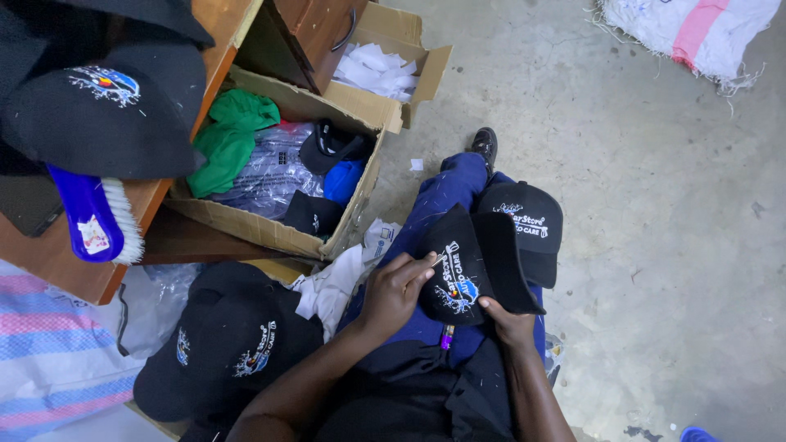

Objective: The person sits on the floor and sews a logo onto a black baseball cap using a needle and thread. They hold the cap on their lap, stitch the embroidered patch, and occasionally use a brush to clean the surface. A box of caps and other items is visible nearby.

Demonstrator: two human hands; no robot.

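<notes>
I sit with a black embroidered cap (479, 266) on my lap. My right hand (506, 321) grips its lower edge by the brim. My left hand (396, 289) rests on the cap's front panel, fingertips pinching at the white stitching of the emblem. A second black cap (524, 225) lies on my blue-trousered knee, just behind the first. A small purple and yellow lighter-like object (447, 336) lies in my lap under the cap.
A cardboard box (360, 110) at my left holds green cloth, bagged items and caps. A pile of black caps (229, 344) lies beside my left leg. A wooden table (147, 205) carries a cap and a blue brush (94, 221). Bare concrete floor (655, 205) spreads right.
</notes>
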